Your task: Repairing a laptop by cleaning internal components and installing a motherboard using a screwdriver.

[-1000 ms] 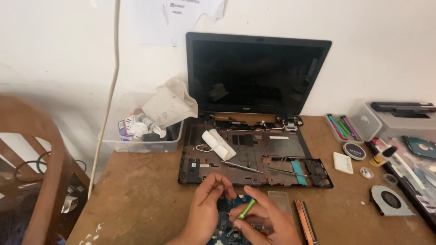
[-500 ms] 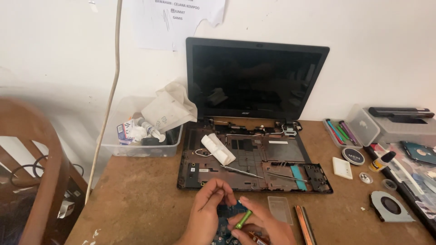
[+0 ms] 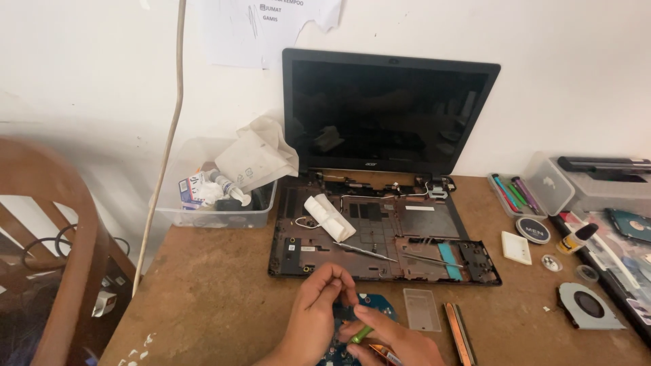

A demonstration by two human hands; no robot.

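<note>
My left hand (image 3: 315, 312) rests on a blue circuit board (image 3: 376, 305) at the table's front edge, fingertips pinched together over it. My right hand (image 3: 397, 339) holds a small screwdriver with a green handle (image 3: 361, 333), its tip pointing at the board. Just behind them lies the opened black laptop base (image 3: 380, 234) with its dark screen (image 3: 386, 112) upright against the wall. A white rolled part (image 3: 329, 217) and metal tweezers (image 3: 366, 252) lie inside the base.
A clear plastic bin (image 3: 217, 196) with tubes and a crumpled cloth stands at the left. At the right are a cooling fan (image 3: 588, 305), a round tin (image 3: 532, 230), a white square part (image 3: 515, 247), a tray of pens (image 3: 515, 193). A wooden chair (image 3: 61, 251) is at far left.
The view has shifted slightly down and to the left. Both hands stay over the blue board, with small finger movements only.
</note>
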